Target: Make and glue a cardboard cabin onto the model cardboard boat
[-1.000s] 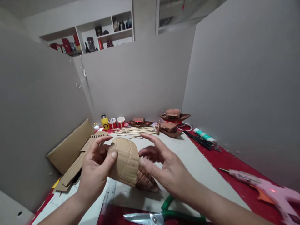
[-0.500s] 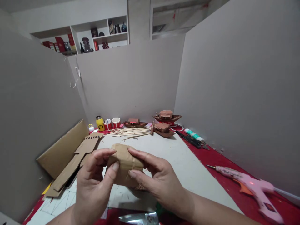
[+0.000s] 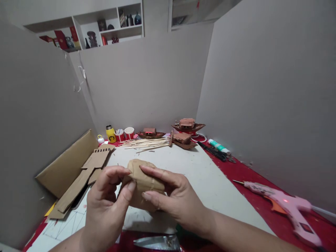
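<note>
"Where's the cardboard piece [image 3: 150, 183]?"
"Above the white sheet [image 3: 210, 182], held from both sides; the left hand [image 3: 109, 206] pinches its left edge with thumb and forefinger; the right hand [image 3: 181, 201] lays thumb and forefinger across its face."
"Its surface?"
"Tan, matte, creased; bent into a curve."

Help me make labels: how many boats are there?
3: left boat behind the sticks, rear boat to its right, front boat before that. More may be hidden.
</note>
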Tool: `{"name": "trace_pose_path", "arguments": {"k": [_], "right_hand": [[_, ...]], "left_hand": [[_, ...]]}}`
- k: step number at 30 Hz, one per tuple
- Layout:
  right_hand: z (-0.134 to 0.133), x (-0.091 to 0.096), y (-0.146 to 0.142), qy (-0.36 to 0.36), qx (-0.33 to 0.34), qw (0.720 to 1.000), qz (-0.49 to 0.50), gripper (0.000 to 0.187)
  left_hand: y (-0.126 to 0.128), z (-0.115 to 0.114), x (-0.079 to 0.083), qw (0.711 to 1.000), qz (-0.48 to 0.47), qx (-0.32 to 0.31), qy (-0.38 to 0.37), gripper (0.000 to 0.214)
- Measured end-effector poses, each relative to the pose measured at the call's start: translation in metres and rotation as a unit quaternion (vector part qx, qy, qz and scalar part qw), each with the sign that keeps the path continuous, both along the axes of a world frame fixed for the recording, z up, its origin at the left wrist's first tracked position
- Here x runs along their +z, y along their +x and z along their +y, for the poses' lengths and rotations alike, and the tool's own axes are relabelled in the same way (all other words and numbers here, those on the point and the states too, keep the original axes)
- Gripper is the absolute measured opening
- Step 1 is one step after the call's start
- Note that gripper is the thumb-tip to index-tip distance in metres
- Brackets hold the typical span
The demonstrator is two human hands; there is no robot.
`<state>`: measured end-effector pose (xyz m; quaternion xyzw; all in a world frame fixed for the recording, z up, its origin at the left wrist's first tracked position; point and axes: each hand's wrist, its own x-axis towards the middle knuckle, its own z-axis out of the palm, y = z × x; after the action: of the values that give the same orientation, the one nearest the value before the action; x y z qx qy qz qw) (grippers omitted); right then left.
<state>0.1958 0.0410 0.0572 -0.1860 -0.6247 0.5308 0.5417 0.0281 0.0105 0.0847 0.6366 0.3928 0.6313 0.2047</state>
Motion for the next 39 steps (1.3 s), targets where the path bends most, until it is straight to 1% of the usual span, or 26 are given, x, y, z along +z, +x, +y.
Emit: {"name": "trace_pose_path", "arguments": {"k": [3,6,9,11,13,15,18,22,24,28,30,33,35,36,38,39], "right_hand": [[0.001,0.001,-0.002,-0.005,-0.007,1.000,0.014,0.046],[0.003,0.001,-0.003,0.000,-0.027,1.000,-0.003,0.041],[0.005,0.002,-0.001,0.002,-0.042,0.999,-0.022,0.037],[0.005,0.003,0.001,0.014,-0.049,0.998,-0.028,0.036],[0.005,0.003,0.002,0.039,-0.062,0.996,-0.041,0.035],[0.006,0.003,0.004,0.069,-0.072,0.993,-0.057,0.036],[0.008,0.002,0.005,0.093,-0.071,0.990,-0.083,0.037],[0.011,0.001,0.007,0.035,-0.087,0.988,-0.124,0.047],[0.012,0.001,0.008,0.026,-0.098,0.985,-0.139,0.045],[0.011,0.000,0.009,0.068,-0.092,0.983,-0.146,0.025],[0.011,-0.002,0.008,0.092,-0.080,0.982,-0.143,0.022],[0.011,-0.004,0.006,0.110,-0.077,0.980,-0.146,0.024],[0.014,-0.003,0.008,0.109,-0.083,0.977,-0.164,0.025],[0.016,-0.002,0.010,0.121,-0.090,0.972,-0.179,0.025],[0.021,0.001,0.014,0.173,-0.124,0.952,-0.222,0.030],[0.023,0.003,0.017,0.199,-0.142,0.938,-0.246,0.037]], "left_hand": [[0.002,-0.001,-0.004,1.000,-0.003,0.013,0.010,0.022],[0.001,0.000,-0.010,1.000,0.009,0.004,-0.012,0.026],[-0.004,0.004,-0.015,0.999,0.052,-0.008,-0.002,0.037],[-0.008,0.007,-0.013,0.995,0.100,-0.004,0.012,0.043],[-0.012,0.011,-0.008,0.988,0.152,0.008,0.006,0.042],[-0.015,0.013,-0.003,0.983,0.184,0.011,-0.025,0.036],[-0.018,0.016,0.000,0.981,0.184,0.000,-0.062,0.030],[-0.019,0.016,-0.004,0.982,0.186,0.020,-0.029,0.026],[-0.018,0.014,-0.003,0.980,0.197,0.032,-0.009,0.024],[-0.013,0.011,0.003,0.977,0.210,0.030,0.021,0.022],[-0.012,0.011,0.005,0.977,0.213,0.014,0.016,0.021],[-0.012,0.012,0.006,0.977,0.212,0.004,-0.017,0.016],[-0.013,0.014,0.005,0.977,0.208,0.008,-0.038,0.012],[-0.015,0.015,0.004,0.978,0.205,0.008,-0.048,0.011],[-0.017,0.017,0.003,0.977,0.200,-0.002,-0.070,0.011],[-0.018,0.017,0.002,0.977,0.196,-0.011,-0.081,0.012]]}}
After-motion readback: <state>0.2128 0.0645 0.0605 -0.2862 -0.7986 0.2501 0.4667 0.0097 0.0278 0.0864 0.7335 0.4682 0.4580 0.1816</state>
